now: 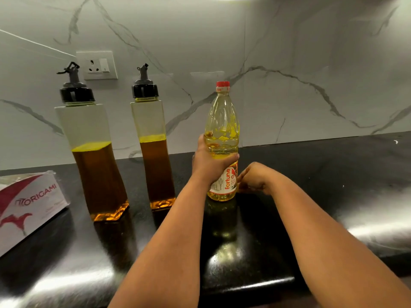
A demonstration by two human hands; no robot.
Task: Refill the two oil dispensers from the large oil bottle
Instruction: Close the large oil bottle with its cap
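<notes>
Fingers of the left hand [209, 165] are wrapping the bottle [222, 138], steadying it upright on the desk [311, 185] beside both dispensers [97, 161]; right hand [253, 176] possibly touching its base, grip unclear.

The left hand [209, 163] grips the capped Fortune oil bottle [223, 138] upright on the black counter [311, 174]; the right hand [255, 177] seems to touch its base.

oil dispensers [93, 152] [153, 141]: 2 | oil bottle [222, 138]: 1 | tissue box [29, 203]: 1
</notes>
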